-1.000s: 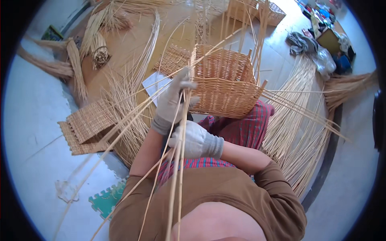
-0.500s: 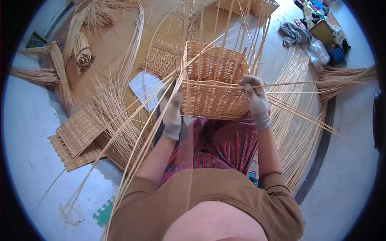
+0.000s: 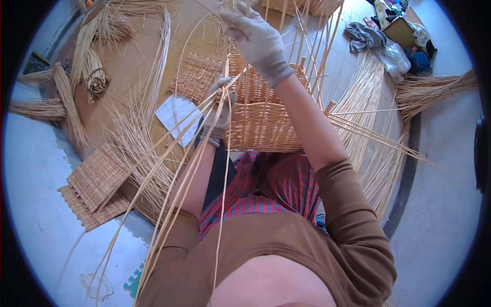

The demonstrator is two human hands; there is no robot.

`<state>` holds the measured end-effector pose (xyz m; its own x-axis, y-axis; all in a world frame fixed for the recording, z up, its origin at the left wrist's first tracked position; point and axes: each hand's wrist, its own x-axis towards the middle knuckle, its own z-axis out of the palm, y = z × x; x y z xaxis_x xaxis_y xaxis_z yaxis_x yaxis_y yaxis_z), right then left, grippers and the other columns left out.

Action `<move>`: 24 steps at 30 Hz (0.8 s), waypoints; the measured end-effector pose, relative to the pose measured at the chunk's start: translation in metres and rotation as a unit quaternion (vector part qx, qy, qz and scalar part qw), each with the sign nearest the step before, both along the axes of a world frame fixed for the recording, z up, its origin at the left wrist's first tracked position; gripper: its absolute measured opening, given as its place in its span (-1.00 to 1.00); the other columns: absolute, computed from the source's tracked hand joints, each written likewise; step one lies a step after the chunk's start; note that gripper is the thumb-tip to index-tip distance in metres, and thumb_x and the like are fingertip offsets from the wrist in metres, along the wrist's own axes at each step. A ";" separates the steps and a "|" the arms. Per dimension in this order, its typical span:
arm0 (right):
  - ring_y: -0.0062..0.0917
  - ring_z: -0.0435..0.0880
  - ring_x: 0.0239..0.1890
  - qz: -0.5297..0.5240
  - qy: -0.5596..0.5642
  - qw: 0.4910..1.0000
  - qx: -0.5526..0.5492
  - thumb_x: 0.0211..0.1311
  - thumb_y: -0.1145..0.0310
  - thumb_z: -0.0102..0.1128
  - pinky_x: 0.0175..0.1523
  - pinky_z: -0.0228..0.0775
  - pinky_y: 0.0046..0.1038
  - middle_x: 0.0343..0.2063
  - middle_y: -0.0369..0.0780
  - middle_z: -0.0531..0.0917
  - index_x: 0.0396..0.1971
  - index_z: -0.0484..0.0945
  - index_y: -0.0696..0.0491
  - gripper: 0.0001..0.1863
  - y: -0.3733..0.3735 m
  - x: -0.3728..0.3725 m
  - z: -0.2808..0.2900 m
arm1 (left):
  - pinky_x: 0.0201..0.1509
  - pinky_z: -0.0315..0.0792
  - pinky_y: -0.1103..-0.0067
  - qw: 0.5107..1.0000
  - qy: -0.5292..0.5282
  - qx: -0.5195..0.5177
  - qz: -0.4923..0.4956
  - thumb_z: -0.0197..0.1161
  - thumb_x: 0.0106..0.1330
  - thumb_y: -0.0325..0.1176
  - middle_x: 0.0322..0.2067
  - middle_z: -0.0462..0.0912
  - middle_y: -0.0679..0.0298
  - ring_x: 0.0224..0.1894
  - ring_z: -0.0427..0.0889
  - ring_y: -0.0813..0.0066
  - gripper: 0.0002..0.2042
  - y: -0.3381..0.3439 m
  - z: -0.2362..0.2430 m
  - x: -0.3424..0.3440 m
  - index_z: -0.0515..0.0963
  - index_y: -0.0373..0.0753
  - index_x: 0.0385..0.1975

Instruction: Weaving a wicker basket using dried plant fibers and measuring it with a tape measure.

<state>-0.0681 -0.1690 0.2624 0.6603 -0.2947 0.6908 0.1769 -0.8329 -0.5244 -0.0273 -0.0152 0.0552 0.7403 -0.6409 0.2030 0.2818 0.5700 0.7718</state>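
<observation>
A half-woven wicker basket [image 3: 263,128] with tall upright stakes rests near my lap. My left hand [image 3: 219,115], in a pale work glove, is closed around its left corner, where a bundle of long wicker strands [image 3: 176,197] sweeps down toward me. My right hand [image 3: 258,46], gloved too, is raised above the basket's far side at its left. Its fingers close at the end of a thin wicker strand [image 3: 207,7] running up and left; the grip is partly blurred. More loose strands [image 3: 376,135] stick out from the basket's right corner.
Two flat woven panels [image 3: 99,176] lie at the left, and another woven panel [image 3: 197,77] lies beyond a white paper sheet [image 3: 174,117]. Bundled wicker [image 3: 95,77] and loose canes [image 3: 371,102] spread over the floor. Cloth and plastic bags [image 3: 394,59] sit at the far right.
My right hand has left the basket's right corner and risen up and left over it. My left hand has shifted up to the left corner strands. One strand now hangs down in front.
</observation>
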 end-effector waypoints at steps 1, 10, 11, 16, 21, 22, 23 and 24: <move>-0.31 0.67 0.03 0.016 -0.066 0.997 -0.020 0.28 0.36 0.25 0.02 0.55 -0.39 0.01 -0.14 0.66 0.26 0.47 -0.10 -0.48 0.008 -0.001 0.002 | -0.14 0.51 0.77 0.999 0.006 -0.034 -0.020 0.26 0.43 -0.38 -0.16 0.52 0.30 -0.23 0.50 0.69 -0.61 0.010 -0.011 0.012 0.43 -0.35 0.19; -0.15 0.75 -0.21 -0.171 0.200 0.938 0.225 0.38 0.30 0.20 -0.08 0.58 -0.30 -0.31 -0.03 0.74 -0.14 0.60 0.14 -0.77 0.091 -0.192 -0.086 | -0.01 0.52 0.62 0.992 -0.095 0.068 0.046 0.32 0.23 -0.56 -0.10 0.53 0.34 -0.13 0.52 0.59 -0.48 0.016 -0.005 0.005 0.39 -0.21 0.22; -0.18 0.76 -0.21 -0.157 0.140 0.962 0.176 0.41 0.30 0.16 -0.08 0.58 -0.30 -0.32 -0.02 0.74 -0.14 0.61 0.15 -0.77 0.093 -0.166 -0.071 | -0.05 0.51 0.63 0.978 -0.132 0.118 0.109 0.30 0.25 -0.57 -0.14 0.52 0.36 -0.20 0.50 0.62 -0.46 0.011 0.010 -0.012 0.35 -0.20 0.25; -0.09 0.78 -0.28 -0.089 0.423 0.900 -0.049 0.30 0.30 0.02 -0.18 0.64 -0.17 -0.35 0.00 0.75 -0.28 0.74 0.09 -0.70 0.068 -0.065 -0.044 | 0.20 0.41 0.45 0.921 -0.164 0.198 0.292 0.37 0.34 -0.29 -0.01 0.57 0.13 0.02 0.55 0.33 -0.50 0.040 0.042 -0.069 0.38 -0.36 0.19; -0.19 0.80 -0.28 -0.150 0.410 0.893 -0.109 0.21 0.28 0.11 -0.23 0.65 -0.18 -0.36 -0.07 0.77 -0.36 0.77 0.03 -0.75 0.050 -0.046 -0.068 | 0.14 0.42 0.35 0.810 -0.412 0.278 0.311 0.06 0.45 -0.45 -0.05 0.58 0.05 -0.01 0.59 0.18 -0.74 0.051 0.056 -0.136 0.49 -0.31 0.08; -0.11 0.77 -0.26 -0.177 0.372 0.911 0.007 0.30 0.28 0.06 -0.13 0.63 -0.17 -0.39 0.01 0.73 -0.24 0.72 0.09 -0.72 0.065 -0.057 -0.065 | 0.07 0.49 0.33 0.907 -0.251 0.253 0.225 -0.06 0.45 -0.52 -0.05 0.57 0.03 -0.06 0.59 0.07 -0.72 0.052 0.063 -0.137 0.47 -0.32 0.09; -0.18 0.78 -0.26 -0.131 0.274 0.951 0.063 0.35 0.25 0.08 -0.16 0.63 -0.20 -0.38 -0.01 0.74 -0.14 0.67 0.12 -0.71 0.072 -0.078 -0.071 | 0.03 0.52 0.33 0.894 -0.290 0.238 0.243 -0.06 0.46 -0.52 -0.02 0.57 0.02 -0.07 0.62 0.10 -0.70 0.043 0.081 -0.130 0.43 -0.31 0.13; -0.25 0.78 -0.25 -0.081 0.172 0.975 0.115 0.39 0.23 0.10 -0.19 0.63 -0.22 -0.36 -0.03 0.75 -0.05 0.61 0.14 -0.68 0.076 -0.103 -0.082 | -0.01 0.55 0.34 0.880 -0.328 0.221 0.263 -0.07 0.47 -0.51 0.01 0.56 0.02 -0.07 0.65 0.14 -0.68 0.030 0.095 -0.120 0.39 -0.30 0.18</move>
